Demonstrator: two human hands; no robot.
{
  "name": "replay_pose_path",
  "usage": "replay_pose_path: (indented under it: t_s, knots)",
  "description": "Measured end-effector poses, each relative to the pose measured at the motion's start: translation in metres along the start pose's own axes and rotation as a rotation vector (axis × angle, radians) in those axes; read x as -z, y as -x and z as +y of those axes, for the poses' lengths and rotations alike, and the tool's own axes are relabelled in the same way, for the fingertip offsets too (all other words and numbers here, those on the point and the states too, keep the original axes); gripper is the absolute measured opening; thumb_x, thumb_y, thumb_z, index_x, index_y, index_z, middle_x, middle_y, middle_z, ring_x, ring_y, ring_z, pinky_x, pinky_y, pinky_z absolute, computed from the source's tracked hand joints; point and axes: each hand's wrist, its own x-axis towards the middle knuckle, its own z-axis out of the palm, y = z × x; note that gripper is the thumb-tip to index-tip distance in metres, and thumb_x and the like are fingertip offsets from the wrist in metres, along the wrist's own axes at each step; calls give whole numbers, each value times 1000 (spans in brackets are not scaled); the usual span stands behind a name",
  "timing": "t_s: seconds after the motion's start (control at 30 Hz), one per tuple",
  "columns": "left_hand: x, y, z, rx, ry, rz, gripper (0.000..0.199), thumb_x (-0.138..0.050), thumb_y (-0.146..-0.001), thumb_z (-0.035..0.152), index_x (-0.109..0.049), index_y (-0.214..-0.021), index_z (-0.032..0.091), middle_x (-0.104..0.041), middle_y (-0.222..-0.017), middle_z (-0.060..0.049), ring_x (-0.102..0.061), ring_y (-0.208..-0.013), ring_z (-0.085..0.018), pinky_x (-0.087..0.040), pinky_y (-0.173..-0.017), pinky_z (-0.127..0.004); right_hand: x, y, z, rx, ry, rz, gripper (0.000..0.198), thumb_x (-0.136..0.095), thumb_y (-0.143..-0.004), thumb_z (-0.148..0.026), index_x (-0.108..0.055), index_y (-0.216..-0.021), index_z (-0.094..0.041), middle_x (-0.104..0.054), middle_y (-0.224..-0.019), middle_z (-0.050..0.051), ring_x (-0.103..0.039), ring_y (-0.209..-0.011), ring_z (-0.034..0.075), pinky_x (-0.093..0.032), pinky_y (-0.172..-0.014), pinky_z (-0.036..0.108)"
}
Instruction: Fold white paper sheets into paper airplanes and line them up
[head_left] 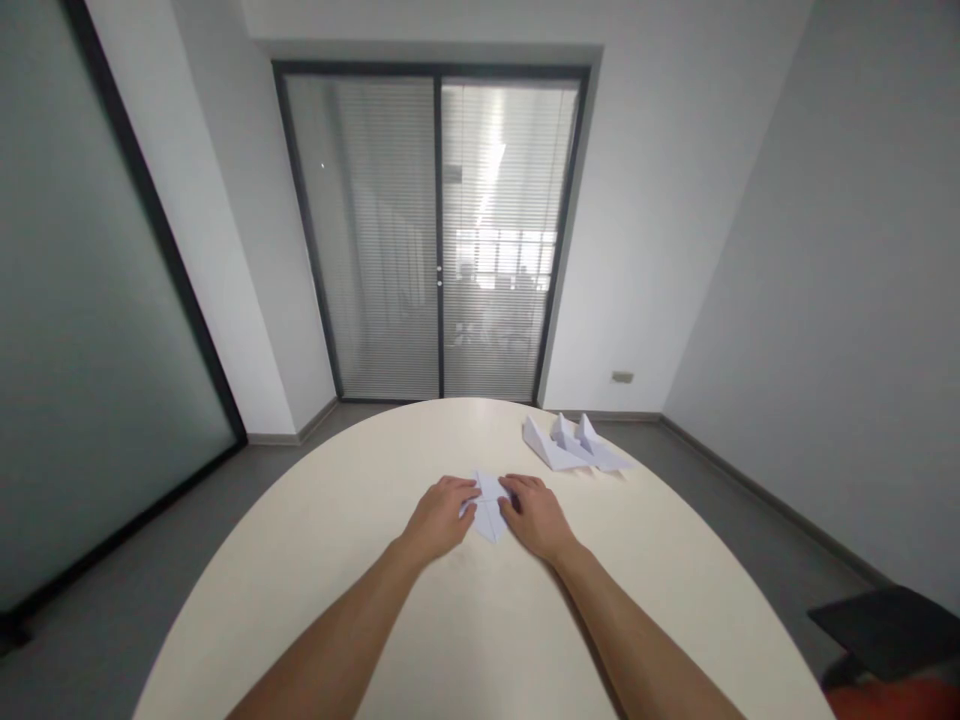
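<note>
A small white folded paper [490,518] lies on the pale round table [420,640], with crease lines crossing at its middle and its lower end coming to a point. My left hand [444,512] is at its left edge, thumb and fingers closed on the paper. On the opposite edge my right hand [535,514] has its curled fingers and thumb on the sheet. Parts of both side edges are hidden under the fingers. Farther back to the right, a group of folded white paper boats [576,446] sits close together near the table's rim.
Beyond the table stands a glass partition with blinds [495,240] in a dark frame. A frosted glass panel [97,300] rises on the left. At the lower right are a black flat surface [892,630] and something red [896,697]. A wall socket [622,377] shows behind the boats.
</note>
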Motion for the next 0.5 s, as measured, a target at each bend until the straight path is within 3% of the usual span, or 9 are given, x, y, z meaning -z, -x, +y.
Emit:
replay_pose_path:
  t_s: [0.2,0.5]
  knots:
    - [3,0,1,2,-7,-7,39,-53,-91,19,-63,-128,20,-68,-123,-6,-56,-113,-23,-45,-103,-38,2,0,0,-92,19,49,23,-58,-89,-28,-71,-105,-18,-71,-110,10,-59,-108,24,-42,-95,33]
    - [4,0,3,-2,0,-12,38,-53,-91,19,-64,-127,21,-69,-121,-5,-55,-111,-24,-45,-101,-39,7,-1,-5,-125,-91,58,22,-53,-91,-28,-67,-104,-19,-69,-88,7,-60,-88,21,-42,-78,29]
